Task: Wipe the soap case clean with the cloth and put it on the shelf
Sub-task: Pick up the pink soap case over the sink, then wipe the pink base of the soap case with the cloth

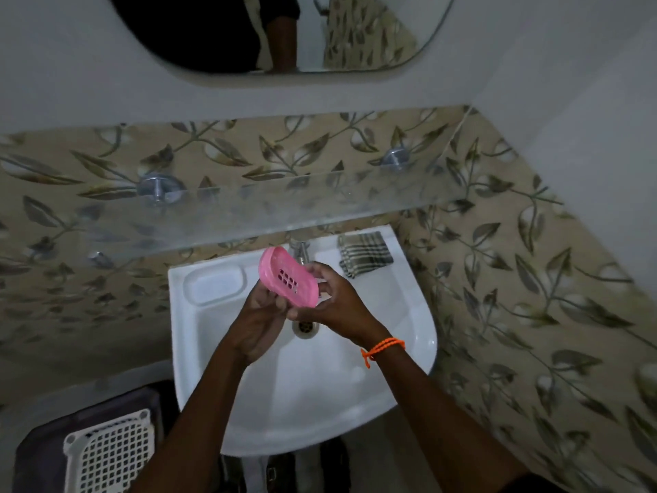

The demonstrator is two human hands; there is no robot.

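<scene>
2 hands [291, 307] gripping pink soap case [288, 281] over sink [419, 336], seemingly unmarked, checked cloth [364, 253] beside

Hidden, cut off or unclear around the sink

The right hand [334, 297] covers the near end of the pink soap case [288, 279], and the left hand [259, 322] hides its underside, so the grip there cannot be told. The tap [300, 250] is partly behind the case. The mirror [284, 30] and the slotted basket [106, 453] are cut by the frame edges. The glass shelf [249, 215] is blurred at its left end.
</scene>
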